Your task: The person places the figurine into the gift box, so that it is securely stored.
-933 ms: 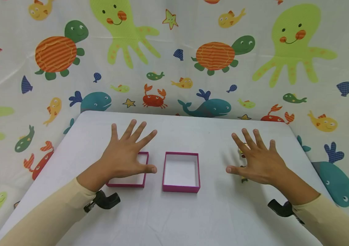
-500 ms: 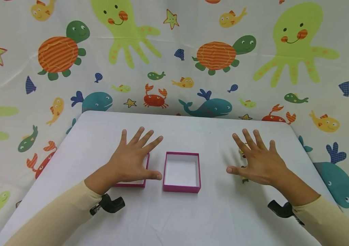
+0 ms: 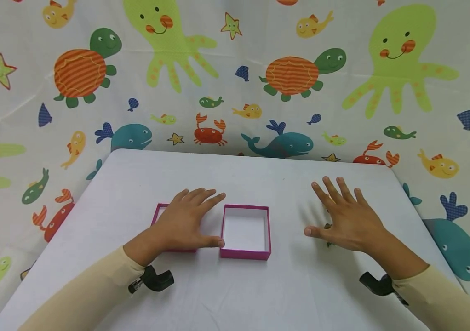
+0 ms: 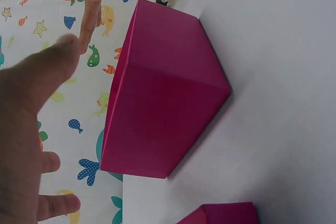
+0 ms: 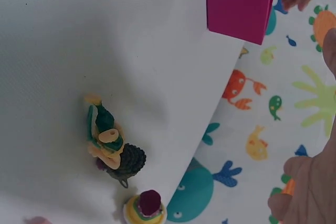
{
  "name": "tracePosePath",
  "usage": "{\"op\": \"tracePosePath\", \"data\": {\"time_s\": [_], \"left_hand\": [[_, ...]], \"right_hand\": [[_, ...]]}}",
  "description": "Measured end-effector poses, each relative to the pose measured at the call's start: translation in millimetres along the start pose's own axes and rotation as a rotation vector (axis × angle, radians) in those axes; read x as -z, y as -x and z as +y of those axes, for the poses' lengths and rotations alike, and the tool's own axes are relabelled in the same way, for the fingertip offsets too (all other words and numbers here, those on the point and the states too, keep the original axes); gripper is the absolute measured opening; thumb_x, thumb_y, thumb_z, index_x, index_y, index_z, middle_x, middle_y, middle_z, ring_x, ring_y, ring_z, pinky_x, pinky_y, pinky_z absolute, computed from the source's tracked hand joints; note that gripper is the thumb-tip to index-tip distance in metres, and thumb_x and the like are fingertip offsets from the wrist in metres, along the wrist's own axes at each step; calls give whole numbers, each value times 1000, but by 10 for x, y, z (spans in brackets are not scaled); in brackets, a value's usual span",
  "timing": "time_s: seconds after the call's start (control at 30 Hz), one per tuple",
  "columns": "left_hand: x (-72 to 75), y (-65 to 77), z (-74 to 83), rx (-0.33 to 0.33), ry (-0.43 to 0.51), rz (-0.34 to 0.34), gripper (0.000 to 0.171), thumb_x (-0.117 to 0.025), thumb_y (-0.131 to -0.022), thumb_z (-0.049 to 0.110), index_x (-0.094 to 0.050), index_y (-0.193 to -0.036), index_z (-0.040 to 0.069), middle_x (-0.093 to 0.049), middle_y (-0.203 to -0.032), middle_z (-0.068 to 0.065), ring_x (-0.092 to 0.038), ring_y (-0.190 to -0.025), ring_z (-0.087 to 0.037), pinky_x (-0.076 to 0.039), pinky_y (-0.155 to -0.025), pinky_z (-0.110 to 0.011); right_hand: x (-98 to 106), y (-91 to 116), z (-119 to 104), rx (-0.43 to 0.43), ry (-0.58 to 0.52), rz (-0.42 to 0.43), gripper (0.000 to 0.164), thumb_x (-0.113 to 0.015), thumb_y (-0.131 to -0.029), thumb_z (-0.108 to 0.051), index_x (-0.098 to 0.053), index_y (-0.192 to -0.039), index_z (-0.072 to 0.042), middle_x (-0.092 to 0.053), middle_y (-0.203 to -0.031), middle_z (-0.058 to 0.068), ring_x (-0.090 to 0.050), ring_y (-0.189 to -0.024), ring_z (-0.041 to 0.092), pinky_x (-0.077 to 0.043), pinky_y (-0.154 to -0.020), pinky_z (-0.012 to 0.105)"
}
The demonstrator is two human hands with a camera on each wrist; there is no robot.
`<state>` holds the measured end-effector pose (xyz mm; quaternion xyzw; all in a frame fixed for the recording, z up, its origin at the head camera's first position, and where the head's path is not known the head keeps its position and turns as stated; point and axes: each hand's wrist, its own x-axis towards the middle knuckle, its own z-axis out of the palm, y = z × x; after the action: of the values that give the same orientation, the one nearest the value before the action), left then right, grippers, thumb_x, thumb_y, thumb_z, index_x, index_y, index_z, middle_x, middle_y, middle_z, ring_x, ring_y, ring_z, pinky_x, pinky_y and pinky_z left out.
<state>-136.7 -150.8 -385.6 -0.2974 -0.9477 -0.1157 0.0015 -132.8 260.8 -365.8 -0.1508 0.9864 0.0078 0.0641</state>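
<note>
My left hand (image 3: 187,223) hovers over the left box (image 3: 159,212) with fingers spread, hiding most of it. Its thumb reaches to the near left corner of the second box (image 3: 245,254), a square magenta box with a white inside; whether they touch I cannot tell. Fingers apart and holding nothing, my right hand (image 3: 351,220) is above two small figures at the right. In the right wrist view, one figure (image 5: 110,140) is green and cream with a dark ridged part. The other figure (image 5: 146,208) is yellow and white with a dark red top.
A white-covered table (image 3: 243,294) bears the boxes and figures. Behind it hangs a curtain (image 3: 226,59) printed with sea animals. A pink bit (image 5: 38,220) shows at the lower edge of the right wrist view.
My left hand has moved right and nearer to me, from the left box toward the second box, its fingers now tipped more forward. My right hand has shifted only slightly.
</note>
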Motion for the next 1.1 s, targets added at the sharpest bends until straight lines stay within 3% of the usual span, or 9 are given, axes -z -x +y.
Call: {"op": "tracePosePath", "data": {"time_s": [0.43, 1.1], "left_hand": [[-192, 26, -21, -26, 72, 18, 88, -64, -84, 73, -48, -154, 22, -47, -155, -6, -38, -145, -34, -27, -117, -63], [-306, 50, -23, -17, 70, -16, 84, -64, -85, 70, -50, -152, 20, -52, -151, -2, -42, -143, -32, -30, -117, -58]], "right_hand": [[-33, 57, -5, 23, -29, 23, 122, -43, -78, -93, -7, -166, -17, -5, -170, 18, 4, -153, 45, 0, -116, 71], [-96, 153, 154, 30, -104, 72, 122, -63, -78, -82, -10, -166, -17, -14, -169, 19, -5, -154, 44, -5, -119, 67]]}}
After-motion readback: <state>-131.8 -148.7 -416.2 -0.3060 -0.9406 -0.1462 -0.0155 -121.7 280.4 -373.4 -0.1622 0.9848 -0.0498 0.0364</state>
